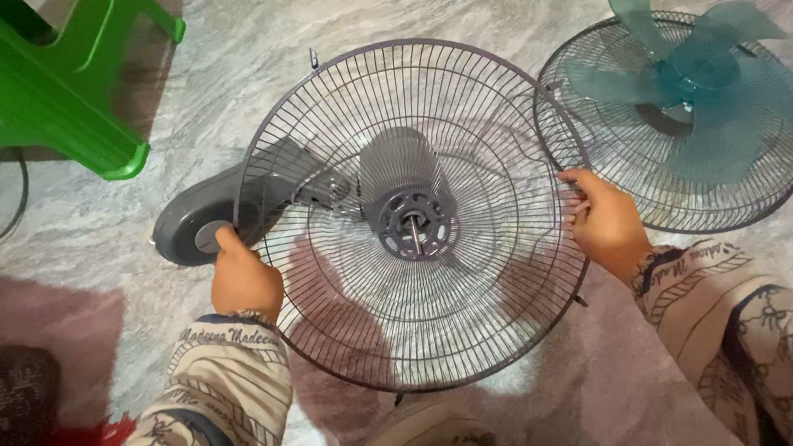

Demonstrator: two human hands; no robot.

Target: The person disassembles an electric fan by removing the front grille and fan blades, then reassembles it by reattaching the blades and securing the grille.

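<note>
Head view showed left hand (244, 280) and right hand (607, 225) each pinching the rear fan guard (416, 216) rim mid-frame; uneven pulling could bend its wires.

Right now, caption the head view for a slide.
Both hands, left and right, grip a grey fan guard beside teal blades.

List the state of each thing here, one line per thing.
Rear grille: mounted on the motor, tilted up, gripped at both sides.
Motor: shaft bare, no blade on it.
Blade: off the fan, lying on the front grille.
Front grille: detached, flat on the floor.
Left hand: closed on the rim.
Right hand: closed on the rim.
</note>
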